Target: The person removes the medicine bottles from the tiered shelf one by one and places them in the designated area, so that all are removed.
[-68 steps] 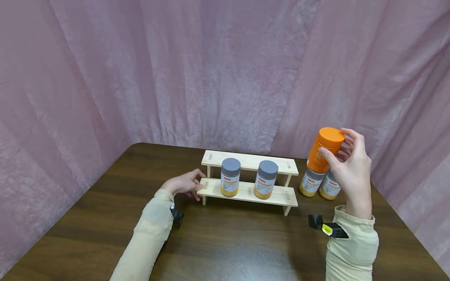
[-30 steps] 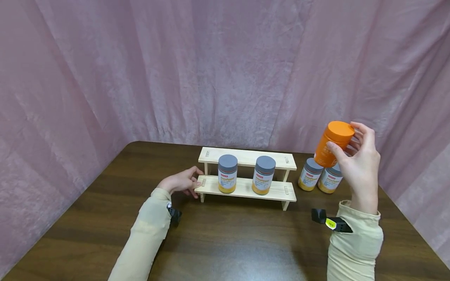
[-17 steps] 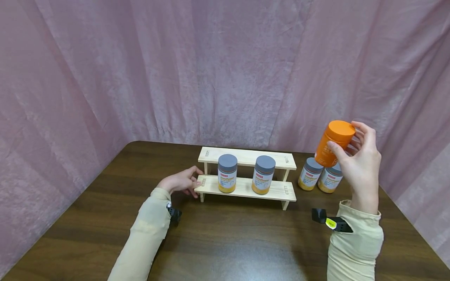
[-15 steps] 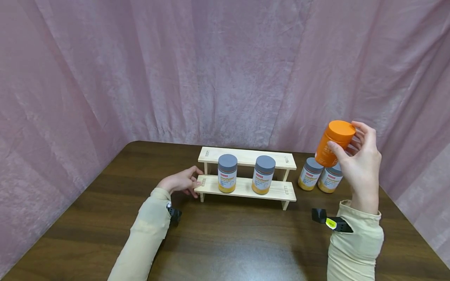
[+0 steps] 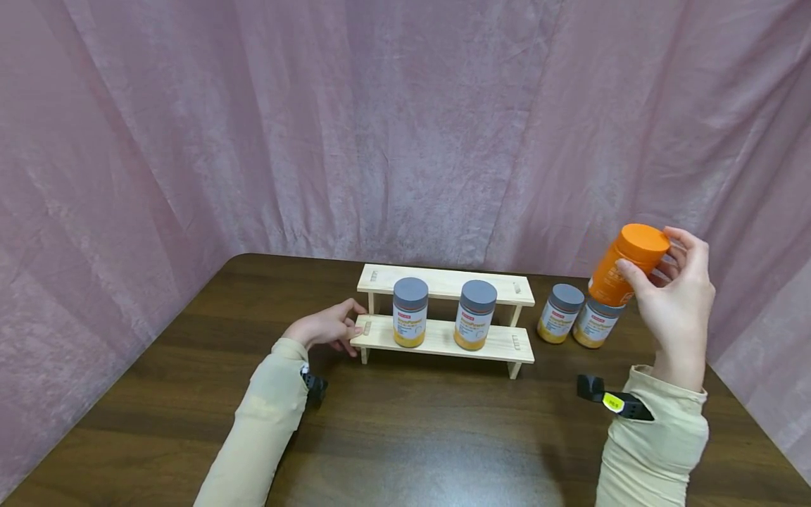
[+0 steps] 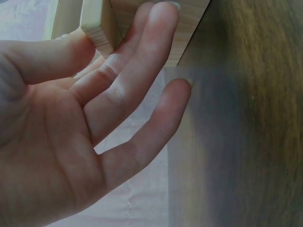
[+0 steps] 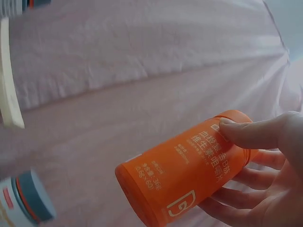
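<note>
My right hand [image 5: 678, 303] grips an orange supplement bottle [image 5: 624, 264], thumb on the near side and fingers behind. The bottle is tilted, and in the head view its base overlaps the lid of a grey-lidded jar [image 5: 595, 325]. White lettering on it faces the right wrist camera, where the thumb lies near the lid end of the bottle [image 7: 184, 165]. My left hand [image 5: 326, 327] pinches the left end of the lower board of a two-step wooden rack [image 5: 441, 338]. In the left wrist view, the thumb presses on the board end [image 6: 100, 28] and fingers reach beneath it.
Two grey-lidded jars, the left one [image 5: 410, 313] and the right one [image 5: 475, 317], stand apart on the lower step. Another such jar [image 5: 560, 315] is on the dark wooden table [image 5: 405, 436], right of the rack. A pink curtain [image 5: 405, 141] hangs behind.
My right hand has carried the orange bottle to the right, from over the left table jar to over the right one. The left hand keeps its hold on the rack.
</note>
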{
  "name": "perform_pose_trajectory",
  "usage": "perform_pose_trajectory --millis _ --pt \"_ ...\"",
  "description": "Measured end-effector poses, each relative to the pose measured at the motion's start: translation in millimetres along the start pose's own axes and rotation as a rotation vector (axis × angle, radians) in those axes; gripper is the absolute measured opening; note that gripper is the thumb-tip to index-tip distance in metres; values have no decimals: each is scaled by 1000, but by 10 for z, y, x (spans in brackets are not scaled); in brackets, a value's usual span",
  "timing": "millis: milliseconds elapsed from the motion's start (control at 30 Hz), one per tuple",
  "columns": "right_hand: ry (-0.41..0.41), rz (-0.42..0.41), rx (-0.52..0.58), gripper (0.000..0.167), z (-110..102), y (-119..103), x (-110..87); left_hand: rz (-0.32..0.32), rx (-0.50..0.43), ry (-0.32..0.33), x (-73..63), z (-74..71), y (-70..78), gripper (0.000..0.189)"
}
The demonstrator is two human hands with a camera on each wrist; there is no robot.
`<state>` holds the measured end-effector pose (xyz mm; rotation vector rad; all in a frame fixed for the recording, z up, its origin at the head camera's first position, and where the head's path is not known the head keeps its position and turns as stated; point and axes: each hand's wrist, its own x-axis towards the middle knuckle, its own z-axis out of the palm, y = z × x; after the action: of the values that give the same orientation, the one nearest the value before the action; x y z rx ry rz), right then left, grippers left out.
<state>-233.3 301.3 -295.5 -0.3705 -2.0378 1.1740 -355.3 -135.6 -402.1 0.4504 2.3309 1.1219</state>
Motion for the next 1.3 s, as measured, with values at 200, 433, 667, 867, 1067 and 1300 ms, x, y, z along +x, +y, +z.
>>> perform_pose_trajectory --millis 200,433,667,867,1067,1300 --pt "48 125 87 70 -148 258 113 -1 -6 4 18 -14 -7 39" --pt "20 245 109 74 -251 600 243 -8 -4 3 9 -34 -33 39" --pt "-40 295 -118 73 -178 1006 311 2 -14 -4 14 -15 -44 39" --pt "-129 257 -181 73 -76 1310 331 22 -10 -13 21 -18 -20 39" --pt "-203 233 -196 71 -34 1504 320 32 -16 -20 22 -7 -12 39" --pt "-290 280 -148 74 -66 1615 321 32 -19 -18 14 0 -31 40"
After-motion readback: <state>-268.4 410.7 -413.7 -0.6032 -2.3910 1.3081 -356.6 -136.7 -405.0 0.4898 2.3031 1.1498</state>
